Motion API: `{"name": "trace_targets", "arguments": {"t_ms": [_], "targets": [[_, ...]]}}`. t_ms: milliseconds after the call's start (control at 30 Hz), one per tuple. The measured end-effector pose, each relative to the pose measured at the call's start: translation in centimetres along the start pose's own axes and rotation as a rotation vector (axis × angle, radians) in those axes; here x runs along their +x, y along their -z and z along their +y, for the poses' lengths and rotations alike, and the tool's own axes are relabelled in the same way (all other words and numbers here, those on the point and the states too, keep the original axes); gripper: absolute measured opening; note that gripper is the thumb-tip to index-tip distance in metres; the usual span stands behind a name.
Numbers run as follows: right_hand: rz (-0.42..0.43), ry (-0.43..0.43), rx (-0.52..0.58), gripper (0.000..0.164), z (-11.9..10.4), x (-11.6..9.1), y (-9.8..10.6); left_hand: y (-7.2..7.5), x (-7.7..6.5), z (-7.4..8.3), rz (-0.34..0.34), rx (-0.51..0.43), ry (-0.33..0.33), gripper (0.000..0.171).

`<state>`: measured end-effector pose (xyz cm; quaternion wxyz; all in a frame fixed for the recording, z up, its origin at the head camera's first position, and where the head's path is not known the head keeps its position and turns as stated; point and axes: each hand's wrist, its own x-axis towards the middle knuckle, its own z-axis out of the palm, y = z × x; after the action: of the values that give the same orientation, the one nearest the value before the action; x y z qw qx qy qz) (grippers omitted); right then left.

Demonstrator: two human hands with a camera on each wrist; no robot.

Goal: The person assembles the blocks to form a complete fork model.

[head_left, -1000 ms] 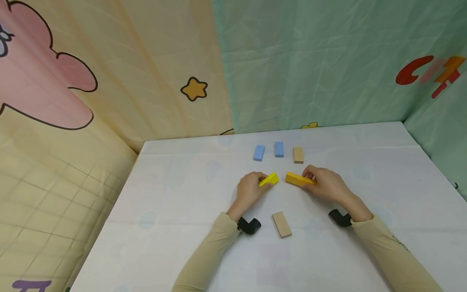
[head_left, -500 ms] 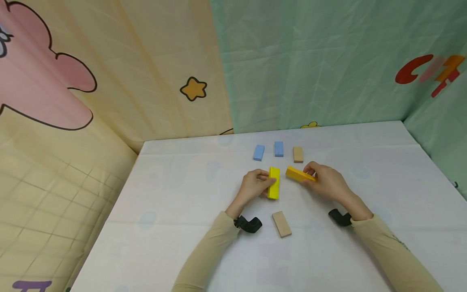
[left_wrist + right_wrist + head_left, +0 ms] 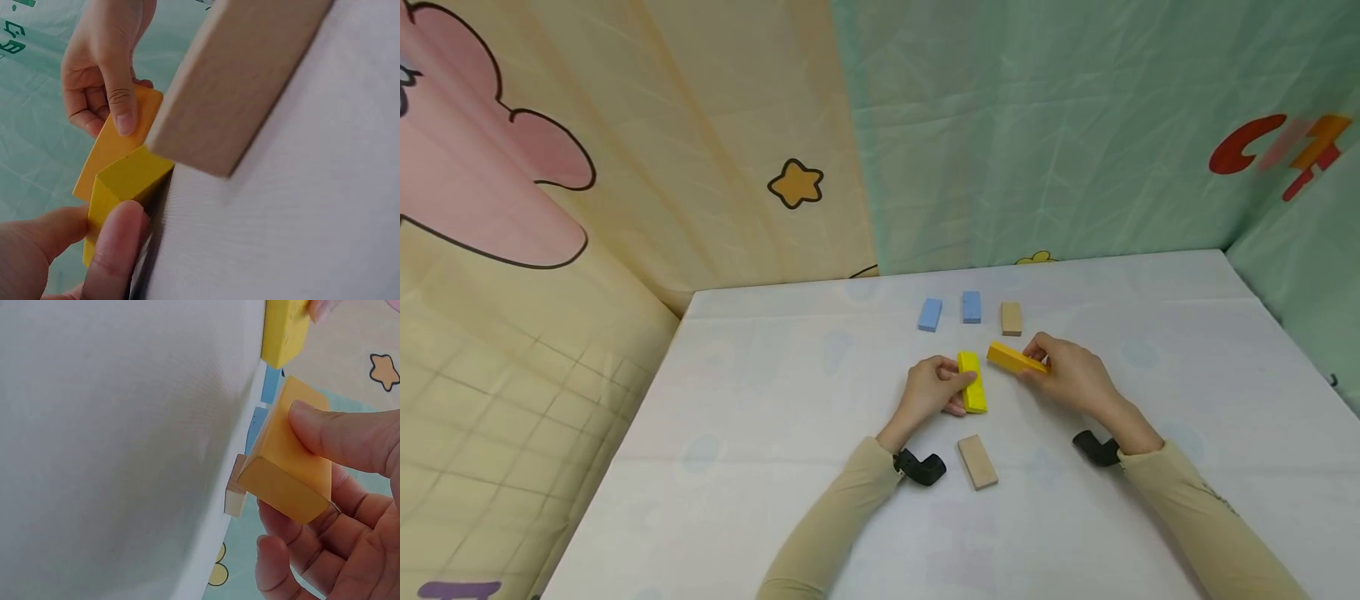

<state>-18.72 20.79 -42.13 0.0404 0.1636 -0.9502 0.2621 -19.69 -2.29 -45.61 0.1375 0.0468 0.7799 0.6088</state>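
Note:
My left hand (image 3: 931, 390) pinches a bright yellow block (image 3: 972, 383) between thumb and fingers, its long side pointing away from me. To its right, my right hand (image 3: 1073, 375) grips an orange-yellow block (image 3: 1013, 357) by one end, the other end pointing left toward the yellow one. In the left wrist view the yellow block (image 3: 128, 187) overlaps the orange-yellow block (image 3: 119, 147). The right wrist view shows my thumb lying on the broad face of the orange-yellow block (image 3: 290, 450), with the yellow block (image 3: 284, 331) beyond it.
A plain wooden block (image 3: 977, 462) lies on the white table (image 3: 737, 517) in front of the left hand. Beyond the hands lie two blue blocks (image 3: 930, 315) and another wooden block (image 3: 1011, 319) in a row. Patterned curtains (image 3: 1045, 142) hang behind the table.
My left hand has moved slightly right, turning the yellow block from slanted to pointing away from me. My right hand has shifted the orange-yellow block slightly away from me.

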Motion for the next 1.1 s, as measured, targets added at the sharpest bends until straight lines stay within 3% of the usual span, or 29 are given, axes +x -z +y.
{"name": "trace_targets", "arguments": {"t_ms": [267, 467, 533, 633, 733, 800, 933, 1033, 1100], "targets": [[0.008, 0.000, -0.023, 0.022, 0.0, 0.0, -0.1, -0.2, 0.0, -0.3, 0.024, 0.033, -0.037, 0.041], [0.009, -0.012, -0.036, 0.023, -0.1, 0.0, -0.2, -0.3, 0.0, -0.4, 0.022, 0.030, -0.039, 0.037], [0.007, -0.011, -0.036, 0.023, -0.1, 0.0, -0.2, -0.2, -0.1, -0.4, 0.030, 0.070, -0.058, 0.035], [0.003, -0.011, -0.035, 0.023, 0.0, 0.0, -0.1, 0.0, -0.5, -0.2, 0.064, 0.225, -0.127, 0.036], [0.005, -0.019, -0.035, 0.024, 0.1, 0.1, 0.0, 0.3, -1.0, 0.2, 0.116, 0.466, -0.228, 0.039], [0.012, -0.027, -0.036, 0.024, 0.2, 0.1, 0.1, 0.5, -1.3, 0.5, 0.108, 0.610, -0.294, 0.042], [0.015, -0.028, -0.021, 0.025, 0.4, 0.2, 0.2, 0.9, -1.9, 0.6, -0.027, 0.819, -0.413, 0.050], [0.004, -0.027, 0.005, 0.025, 0.6, 0.2, 0.1, 1.1, -2.2, 0.4, -0.145, 0.891, -0.467, 0.053], [-0.003, -0.030, 0.035, 0.025, 0.7, 0.4, 0.0, 1.1, -2.3, 0.2, -0.180, 0.910, -0.483, 0.052]]}}
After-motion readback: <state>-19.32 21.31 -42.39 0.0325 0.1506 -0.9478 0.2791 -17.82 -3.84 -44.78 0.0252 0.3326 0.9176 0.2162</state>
